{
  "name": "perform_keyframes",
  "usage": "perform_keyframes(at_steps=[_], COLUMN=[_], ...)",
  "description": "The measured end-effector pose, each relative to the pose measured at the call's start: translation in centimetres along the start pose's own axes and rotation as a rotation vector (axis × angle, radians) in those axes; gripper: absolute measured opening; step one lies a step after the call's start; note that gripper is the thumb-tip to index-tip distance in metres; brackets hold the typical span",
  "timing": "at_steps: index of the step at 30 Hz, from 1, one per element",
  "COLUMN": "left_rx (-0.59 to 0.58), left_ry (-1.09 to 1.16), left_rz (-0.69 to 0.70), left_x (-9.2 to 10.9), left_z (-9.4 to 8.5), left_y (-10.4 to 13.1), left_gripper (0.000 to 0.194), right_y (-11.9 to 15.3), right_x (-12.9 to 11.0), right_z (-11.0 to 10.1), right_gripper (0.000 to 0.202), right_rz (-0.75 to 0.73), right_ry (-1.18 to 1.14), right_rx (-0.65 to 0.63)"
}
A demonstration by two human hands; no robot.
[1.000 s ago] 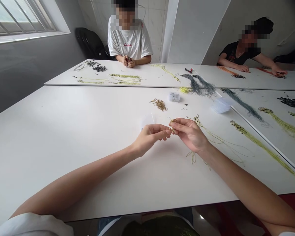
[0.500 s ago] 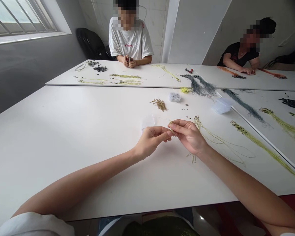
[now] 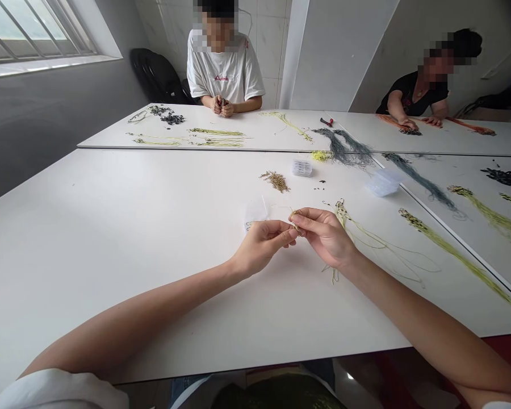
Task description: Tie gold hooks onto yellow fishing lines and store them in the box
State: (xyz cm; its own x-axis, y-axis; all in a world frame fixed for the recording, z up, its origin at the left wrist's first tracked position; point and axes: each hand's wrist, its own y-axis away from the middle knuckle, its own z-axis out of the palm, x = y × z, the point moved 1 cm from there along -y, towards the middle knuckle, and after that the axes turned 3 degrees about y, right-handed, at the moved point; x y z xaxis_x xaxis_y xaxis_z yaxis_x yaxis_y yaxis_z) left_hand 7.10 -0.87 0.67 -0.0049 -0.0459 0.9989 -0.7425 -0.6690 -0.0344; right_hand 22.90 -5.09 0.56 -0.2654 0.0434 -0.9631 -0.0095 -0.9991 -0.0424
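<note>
My left hand (image 3: 267, 241) and my right hand (image 3: 323, 232) meet above the white table (image 3: 153, 238), both with fingers pinched together. Between the fingertips is a thin yellow-green line (image 3: 292, 212), which both hands grip; a small metal piece may be there too, too small to make out. Just behind my left hand stands a clear plastic box (image 3: 255, 211) with small hooks in it. Right of my right hand lies a loose bunch of yellow-green lines (image 3: 368, 237) with dark hooks at its top end.
A pile of gold hooks (image 3: 276, 180) and a small clear case (image 3: 302, 168) lie farther back. A lidded tub (image 3: 384, 183) and a long yellow-green bundle (image 3: 455, 250) are at the right. Two people (image 3: 225, 74) (image 3: 421, 94) sit across the table.
My hands hold nearly the same pinch, with the fingertips shifted very slightly. At the far right, the person in black has spread their hands apart, one now at the orange bundle's dark end.
</note>
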Motion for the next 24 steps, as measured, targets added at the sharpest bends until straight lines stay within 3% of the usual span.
perform_keyframes(at_steps=[4, 6, 10, 13, 15, 18, 24], left_rx=[0.033, 0.137, 0.339, 0.28, 0.206, 0.093, -0.049], left_ry=[-0.105, -0.23, -0.568, -0.773, -0.855, -0.839, -0.466], left_rz=[-0.007, 0.072, 0.481, 0.745, 0.802, 0.685, 0.188], left_x=[0.6, 1.1, 2.1, 2.5, 2.7, 3.0, 3.4], left_z=[-0.3, -1.0, -2.9, -3.7, -3.7, -3.6, -3.8], left_y=[0.0, -0.1, -0.9, -1.4, -1.5, -1.5, -1.5], left_gripper=[0.03, 0.026, 0.021, 0.03, 0.03, 0.021, 0.023], right_y=[0.0, -0.1, -0.2, -0.2, -0.1, 0.0, -0.1], right_x=[-0.1, -0.1, -0.1, -0.1, -0.2, -0.3, -0.5], right_z=[-0.3, -0.4, -0.6, -0.5, -0.4, -0.4, -0.6], right_gripper=[0.012, 0.009, 0.009, 0.01, 0.01, 0.009, 0.009], right_rz=[-0.008, -0.009, 0.019, 0.041, 0.048, 0.057, 0.078], right_ry=[0.024, 0.04, 0.056, 0.077, 0.087, 0.101, 0.104], right_rx=[0.03, 0.058, 0.067, 0.051, 0.039, 0.016, -0.004])
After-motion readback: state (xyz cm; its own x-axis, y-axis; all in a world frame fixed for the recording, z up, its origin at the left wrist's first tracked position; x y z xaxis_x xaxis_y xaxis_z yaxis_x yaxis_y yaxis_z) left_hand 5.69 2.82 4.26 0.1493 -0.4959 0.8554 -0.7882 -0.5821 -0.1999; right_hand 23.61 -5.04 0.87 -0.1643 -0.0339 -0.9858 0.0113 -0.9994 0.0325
